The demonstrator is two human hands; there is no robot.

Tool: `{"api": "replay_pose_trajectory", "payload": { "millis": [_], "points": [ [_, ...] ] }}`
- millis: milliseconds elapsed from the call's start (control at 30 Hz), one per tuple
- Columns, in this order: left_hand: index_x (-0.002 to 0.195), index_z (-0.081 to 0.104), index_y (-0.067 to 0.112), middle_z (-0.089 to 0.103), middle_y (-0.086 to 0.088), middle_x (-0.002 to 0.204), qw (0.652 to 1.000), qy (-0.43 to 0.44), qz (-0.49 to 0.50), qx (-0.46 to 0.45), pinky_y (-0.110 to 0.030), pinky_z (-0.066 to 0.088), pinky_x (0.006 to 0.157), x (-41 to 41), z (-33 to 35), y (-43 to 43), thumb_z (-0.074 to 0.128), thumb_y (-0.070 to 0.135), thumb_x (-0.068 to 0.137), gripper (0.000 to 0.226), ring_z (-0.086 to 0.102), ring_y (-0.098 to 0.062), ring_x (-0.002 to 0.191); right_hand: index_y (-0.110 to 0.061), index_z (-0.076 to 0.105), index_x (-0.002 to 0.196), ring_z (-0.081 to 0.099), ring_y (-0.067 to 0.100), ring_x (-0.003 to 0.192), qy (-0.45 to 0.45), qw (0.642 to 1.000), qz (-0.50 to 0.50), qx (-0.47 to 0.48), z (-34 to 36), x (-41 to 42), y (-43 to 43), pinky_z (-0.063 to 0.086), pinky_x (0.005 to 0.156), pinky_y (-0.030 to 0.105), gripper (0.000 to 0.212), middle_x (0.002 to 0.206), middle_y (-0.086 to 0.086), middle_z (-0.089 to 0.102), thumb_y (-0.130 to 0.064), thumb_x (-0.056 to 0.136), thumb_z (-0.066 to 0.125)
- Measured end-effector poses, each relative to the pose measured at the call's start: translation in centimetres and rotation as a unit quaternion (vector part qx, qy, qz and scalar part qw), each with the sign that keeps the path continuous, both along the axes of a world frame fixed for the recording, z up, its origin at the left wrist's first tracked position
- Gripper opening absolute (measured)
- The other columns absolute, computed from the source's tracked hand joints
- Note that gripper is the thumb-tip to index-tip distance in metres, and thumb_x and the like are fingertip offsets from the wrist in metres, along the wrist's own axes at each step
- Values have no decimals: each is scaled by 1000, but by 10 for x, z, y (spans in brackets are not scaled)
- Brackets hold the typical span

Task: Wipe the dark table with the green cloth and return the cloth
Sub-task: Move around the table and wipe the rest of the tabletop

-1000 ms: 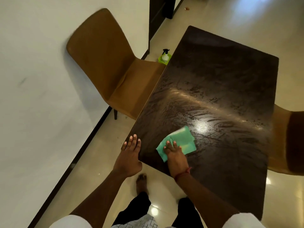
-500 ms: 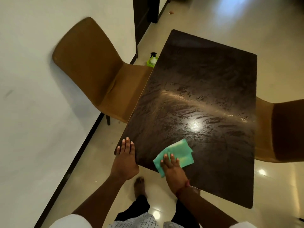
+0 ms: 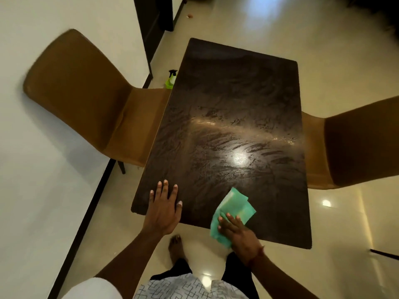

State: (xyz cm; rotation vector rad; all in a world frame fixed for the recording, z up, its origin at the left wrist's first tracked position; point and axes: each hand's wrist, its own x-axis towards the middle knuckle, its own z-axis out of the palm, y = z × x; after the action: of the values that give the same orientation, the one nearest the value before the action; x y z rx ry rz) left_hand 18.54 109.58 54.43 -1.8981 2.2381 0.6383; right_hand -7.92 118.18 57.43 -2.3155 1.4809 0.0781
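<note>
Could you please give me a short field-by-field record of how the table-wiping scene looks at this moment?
surface: dark table, streaked with wipe marks
cloth: green cloth, at the near edge, partly overhanging it
right hand: pressed flat on the cloth
left hand: flat on the table's near left corner
seating: brown chair on each side
floor: spray bottle, partly hidden by the table

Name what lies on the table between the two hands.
Nothing: in the head view only bare dark table separates the flat left hand from the right hand pressing the green cloth.
</note>
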Motion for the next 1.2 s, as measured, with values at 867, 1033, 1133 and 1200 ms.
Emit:
{"api": "replay_pose_trajectory", "payload": {
  "millis": [867, 1033, 1133, 1200],
  "points": [
    [155, 19, 23, 8, -12, 164, 986, 12, 160, 46, -53, 19, 120, -39, 4, -76, 36, 55, 98, 68, 4, -29, 151, -9, 53, 134, 22, 39, 144, -46, 813, -578, 56, -22, -132, -91, 35, 107, 54, 54, 153, 14, 34, 6, 82, 58],
    [156, 15, 23, 8, -10, 164, 976, 13, 201, 79, -52, 29, 117, -17, 13, -87, 45, 53, 97, 72, 8, -30, 151, -4, 58, 128, 24, 43, 142, -65, 849, -524, 15, -26, -165, -138, 37, 103, 58, 55, 148, 18, 40, 13, 75, 61],
    [156, 16, 22, 10, -10, 164, 980, -3, 182, 80, -49, 29, 117, -9, 15, -90, 47, 52, 96, 74, 10, -30, 151, -5, 59, 127, 29, 44, 140, -50, 856, -515, 12, -19, -189, -175, 33, 107, 55, 49, 147, 20, 42, 10, 80, 60],
    [156, 16, 23, 11, -9, 164, 984, -10, 163, 67, -48, 29, 118, -9, 14, -94, 47, 53, 96, 74, 11, -29, 151, -6, 58, 127, 38, 48, 132, -34, 846, -533, 5, -13, -198, -200, 34, 106, 55, 46, 142, 28, 45, 6, 82, 60]
  ]
}}
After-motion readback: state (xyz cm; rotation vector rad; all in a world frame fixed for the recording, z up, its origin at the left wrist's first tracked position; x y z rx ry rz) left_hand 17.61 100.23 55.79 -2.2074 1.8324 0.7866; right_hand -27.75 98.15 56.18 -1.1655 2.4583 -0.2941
